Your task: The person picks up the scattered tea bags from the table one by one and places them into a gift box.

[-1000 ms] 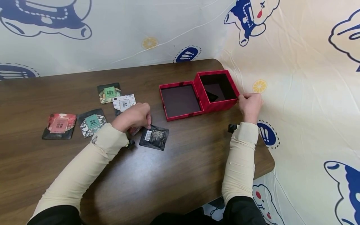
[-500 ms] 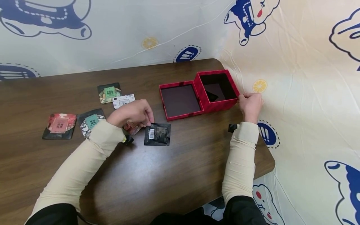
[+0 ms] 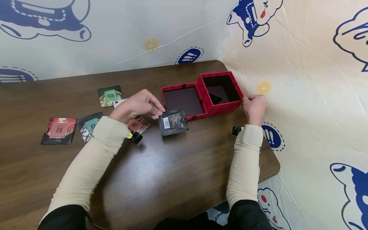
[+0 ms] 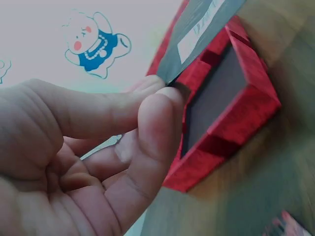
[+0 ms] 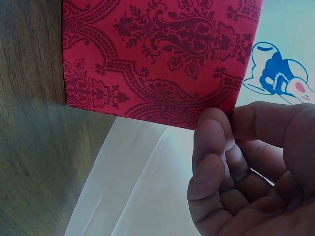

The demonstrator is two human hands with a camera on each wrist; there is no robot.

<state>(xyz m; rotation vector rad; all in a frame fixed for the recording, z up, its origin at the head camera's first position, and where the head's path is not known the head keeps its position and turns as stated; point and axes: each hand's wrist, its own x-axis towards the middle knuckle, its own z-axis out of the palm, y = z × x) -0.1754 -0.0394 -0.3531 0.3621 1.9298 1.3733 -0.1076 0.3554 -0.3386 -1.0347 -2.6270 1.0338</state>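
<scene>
The person's left hand [image 3: 138, 105] pinches a corner of a flat black foil sachet with a white barcode label [image 3: 173, 122] between thumb and fingertips [image 4: 157, 105], holding it just off the dark brown wooden table [image 3: 161, 179], right in front of that hand and just short of the shallow red patterned cardboard lid [image 3: 184, 101] lying open side up. The right hand [image 3: 254, 107] sits well apart from the sachet, its curled fingers [image 5: 211, 147] touching the near right corner of the deep red patterned cardboard box [image 3: 220, 91], which stands touching the lid on the side away from the left hand. Whether those fingers truly grip the box wall or only rest against it, I cannot tell. Behind the left wrist lie several more square sachets: a reddish one [image 3: 138, 125] just beside the cream sleeve [image 3: 95, 159], a green-labelled one [image 3: 110, 95] beyond the hand, and further out another green one [image 3: 89, 126] and a red one [image 3: 58, 130].
</scene>
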